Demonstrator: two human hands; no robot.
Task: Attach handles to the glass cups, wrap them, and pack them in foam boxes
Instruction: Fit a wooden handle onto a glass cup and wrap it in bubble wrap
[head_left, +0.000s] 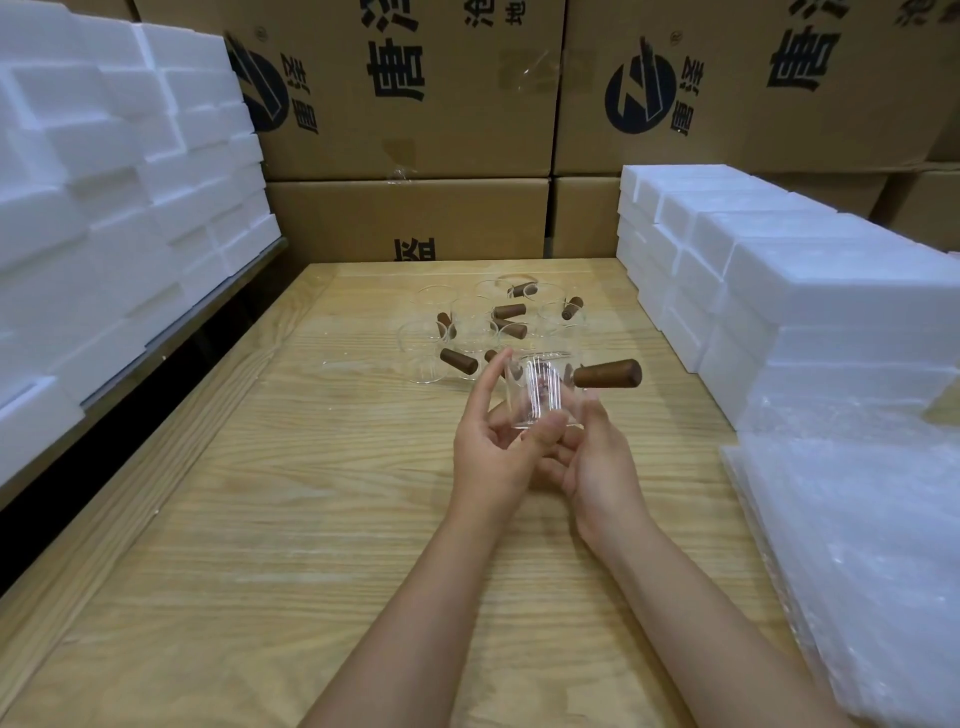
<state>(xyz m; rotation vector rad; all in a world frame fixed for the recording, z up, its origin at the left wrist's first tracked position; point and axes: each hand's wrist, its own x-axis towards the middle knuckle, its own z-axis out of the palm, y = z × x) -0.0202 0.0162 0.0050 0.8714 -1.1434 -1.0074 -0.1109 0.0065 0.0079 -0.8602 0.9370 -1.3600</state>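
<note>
Glass cup is held in the air over the middle of the table, roughly upright, between both hands. A wooden handle is fitted to its right side near the rim and points right, about level.

Left hand: the cup is pinched between the index finger, stretched up along the left wall, and the thumb, laid across the lower front edge. The other fingers are loosely curled below the base.

Right hand: fingers are curled under the cup from the right and the thumb is set against the lower right wall. Exact contact under the base cannot be told, as it is hidden by the left thumb and the glass.

Just behind the held cup, more cups with brown handles are grouped upright on the table, close together, handles pointing various ways.

Closed foam boxes are stacked along the right edge of the table. Clear bubble wrap sheets are piled flat in front of them, on the near right.

Further foam halves are stacked high beside the table's left side.

Printed cardboard cartons are stacked as a wall behind the table.
</note>
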